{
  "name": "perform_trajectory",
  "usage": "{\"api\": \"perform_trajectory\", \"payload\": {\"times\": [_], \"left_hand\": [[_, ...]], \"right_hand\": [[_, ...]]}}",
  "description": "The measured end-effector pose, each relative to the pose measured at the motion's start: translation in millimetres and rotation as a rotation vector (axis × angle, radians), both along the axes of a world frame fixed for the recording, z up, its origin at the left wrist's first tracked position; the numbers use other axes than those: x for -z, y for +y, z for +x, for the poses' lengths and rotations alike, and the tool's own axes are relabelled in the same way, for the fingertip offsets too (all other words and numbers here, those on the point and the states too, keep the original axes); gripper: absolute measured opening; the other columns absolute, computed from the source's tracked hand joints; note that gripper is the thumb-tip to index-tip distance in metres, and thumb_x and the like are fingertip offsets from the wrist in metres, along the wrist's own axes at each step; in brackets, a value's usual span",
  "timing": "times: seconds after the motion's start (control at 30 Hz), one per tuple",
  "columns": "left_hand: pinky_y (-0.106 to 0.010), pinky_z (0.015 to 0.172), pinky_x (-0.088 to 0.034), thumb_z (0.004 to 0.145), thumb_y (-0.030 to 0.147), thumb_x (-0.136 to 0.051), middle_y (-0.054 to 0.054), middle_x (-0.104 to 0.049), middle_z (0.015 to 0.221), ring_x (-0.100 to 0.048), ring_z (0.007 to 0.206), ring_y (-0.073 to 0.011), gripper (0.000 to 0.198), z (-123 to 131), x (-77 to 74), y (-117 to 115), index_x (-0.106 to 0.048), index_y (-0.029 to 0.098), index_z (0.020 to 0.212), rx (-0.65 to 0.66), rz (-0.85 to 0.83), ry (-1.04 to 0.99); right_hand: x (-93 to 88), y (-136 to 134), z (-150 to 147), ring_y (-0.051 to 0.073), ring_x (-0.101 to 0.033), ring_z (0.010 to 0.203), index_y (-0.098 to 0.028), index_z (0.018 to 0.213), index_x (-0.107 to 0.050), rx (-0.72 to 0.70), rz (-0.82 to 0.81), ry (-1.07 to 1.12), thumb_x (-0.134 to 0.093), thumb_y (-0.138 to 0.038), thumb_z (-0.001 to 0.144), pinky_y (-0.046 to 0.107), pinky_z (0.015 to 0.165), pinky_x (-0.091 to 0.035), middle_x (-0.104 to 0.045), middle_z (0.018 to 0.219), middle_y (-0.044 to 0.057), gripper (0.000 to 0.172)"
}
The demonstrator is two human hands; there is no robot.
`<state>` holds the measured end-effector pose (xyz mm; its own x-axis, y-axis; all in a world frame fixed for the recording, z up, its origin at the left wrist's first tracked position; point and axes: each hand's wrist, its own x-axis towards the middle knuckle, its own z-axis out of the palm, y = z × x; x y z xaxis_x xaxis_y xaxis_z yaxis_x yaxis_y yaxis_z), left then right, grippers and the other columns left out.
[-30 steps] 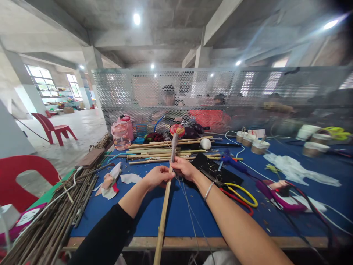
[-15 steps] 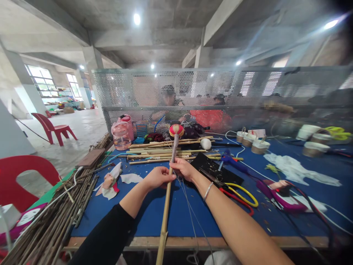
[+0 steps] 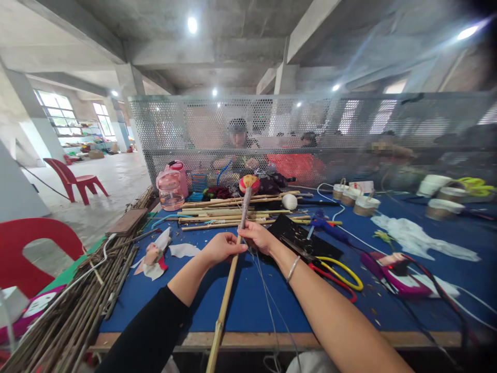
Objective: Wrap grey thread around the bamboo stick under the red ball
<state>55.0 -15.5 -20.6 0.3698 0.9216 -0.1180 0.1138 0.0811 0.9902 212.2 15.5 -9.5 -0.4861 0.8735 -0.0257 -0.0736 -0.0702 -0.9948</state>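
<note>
A long bamboo stick [image 3: 224, 305] slants up from the near table edge, joined at my hands to a greyish twig-like upper part [image 3: 245, 208]. On its top sits a round red and yellow ball [image 3: 249, 183]. My left hand [image 3: 224, 247] is closed round the stick, thumb on the joint. Just above and to the right, my right hand [image 3: 255, 237] pinches the same joint. Thin grey string [image 3: 267, 298] hangs from there past the table edge; whether fingers grip it is hidden. Scissors [image 3: 337, 274] with red and yellow handles lie right of my right hand.
Bamboo sticks [image 3: 209, 213] and a white string ball [image 3: 289, 202] lie behind my hands. Brown twigs [image 3: 77, 305] are heaped at left. A pink bottle [image 3: 171, 191], a black cloth [image 3: 287, 228], several small pots [image 3: 366, 206] and cables surround the work. A perforated metal screen [image 3: 194, 129] stands behind.
The stick has turned about its length, so the ball shows more yellow. Its lower end has swung left. Both hands stay at the joint, nearly where they were.
</note>
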Motion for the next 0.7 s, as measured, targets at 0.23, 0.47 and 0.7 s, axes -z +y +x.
{"api": "perform_trajectory", "payload": {"times": [0.23, 0.47, 0.7], "left_hand": [[-0.022, 0.057, -0.043, 0.061, 0.035, -0.077, -0.006, -0.063, 0.073, -0.062, 0.064, -0.0129, 0.038, -1.2, -16.8, -6.5, -0.06, 0.012, 0.086, 0.16, -0.21, -0.369], [-0.022, 0.048, -0.038, 0.06, 0.038, -0.077, 0.006, -0.046, 0.05, -0.045, 0.043, -0.0058, 0.036, -1.0, -7.1, -3.7, -0.051, 0.013, 0.068, 0.045, -0.087, -0.086], [-0.021, 0.052, -0.041, 0.057, 0.043, -0.079, -0.003, -0.059, 0.066, -0.056, 0.055, -0.0092, 0.044, -2.4, -13.8, -4.8, -0.057, 0.012, 0.078, 0.134, -0.13, -0.314]], "right_hand": [[-7.4, -1.0, 4.3, 0.003, -0.024, 0.035, -0.017, 0.085, -0.048, -0.13, -0.044, 0.169, -0.07, -0.039, 0.066, 0.017, 0.035, -0.009, -0.045, 0.049, -0.008, 0.036], [-0.3, 1.2, 3.0, 0.002, -0.021, 0.032, -0.017, 0.073, -0.044, -0.049, -0.018, -0.024, -0.07, -0.039, 0.065, 0.02, 0.033, -0.006, -0.04, 0.044, -0.009, 0.035], [-9.0, -1.0, 4.0, 0.003, -0.022, 0.034, -0.017, 0.079, -0.048, -0.082, -0.06, 0.149, -0.071, -0.041, 0.064, 0.019, 0.035, -0.006, -0.034, 0.043, -0.011, 0.037]]}}
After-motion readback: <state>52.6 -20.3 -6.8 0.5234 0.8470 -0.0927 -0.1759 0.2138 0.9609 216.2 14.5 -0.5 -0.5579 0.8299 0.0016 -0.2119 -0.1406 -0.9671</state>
